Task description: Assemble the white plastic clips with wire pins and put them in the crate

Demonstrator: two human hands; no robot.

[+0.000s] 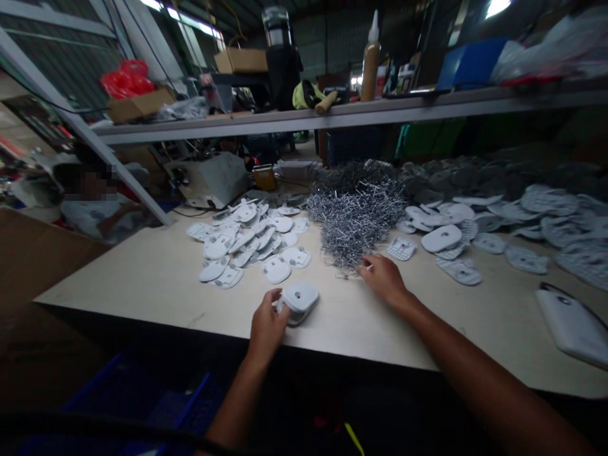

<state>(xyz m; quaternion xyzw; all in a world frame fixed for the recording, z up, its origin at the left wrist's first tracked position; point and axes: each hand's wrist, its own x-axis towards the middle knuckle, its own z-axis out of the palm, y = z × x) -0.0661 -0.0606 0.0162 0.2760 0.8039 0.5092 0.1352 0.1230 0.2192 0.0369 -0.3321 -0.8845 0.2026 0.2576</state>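
You are at a long pale wooden workbench [142, 282], with a grey-edged shelf [332, 116] running above and beyond it, holding a tall glue bottle [371, 63] and cardboard boxes. Take the heap of bent wire staples [356, 212] as your landmark. Behind it and to its left stands a grey-white machine [209, 180], and farther left of it a co-worker [95, 212] in a pale shirt sits past the bench. To the right of the heap lie scattered white perforated plates [451, 237], with darker grey ones [475, 177] piled behind them and a white pouch [572, 326] well off to the right. To its left lies another scatter of white plates [247, 240]. Below the heap's level, under the near bench edge, sits a blue crate [142, 399]. Your left hand [268, 323] is just left of and nearer you than the heap, fingers curled firmly around a thick white plastic plate [299, 301] with a central hole. Your right hand [382, 278] reaches the heap's near edge, fingers nearly closed; you cannot tell whether they hold a staple.
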